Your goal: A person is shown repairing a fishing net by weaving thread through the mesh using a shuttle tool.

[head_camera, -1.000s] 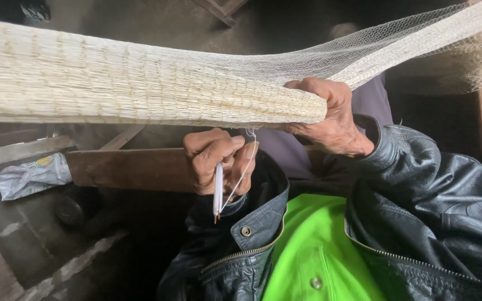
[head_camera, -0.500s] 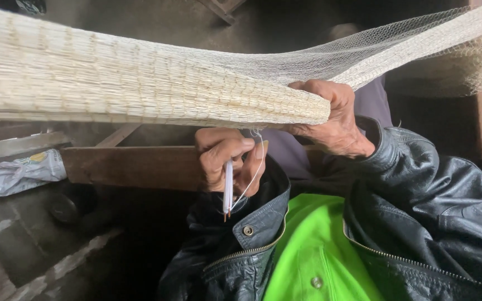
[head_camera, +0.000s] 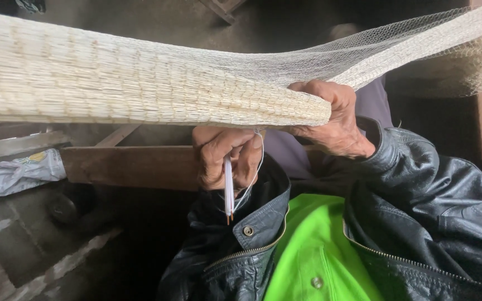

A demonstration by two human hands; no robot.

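Below taut netting (head_camera: 140,89), crumpled white bag (head_camera: 26,171) lies left.

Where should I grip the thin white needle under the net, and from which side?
Its upper half, where the left hand pinches the thin white needle. It hangs upright, orange tip down, below the cream woven net. Come from picture-left: a white thread loops down its right side, and the right hand grips the net's edge there.

Coarse woven net (head_camera: 140,89), glossy leather jacket (head_camera: 436,206)
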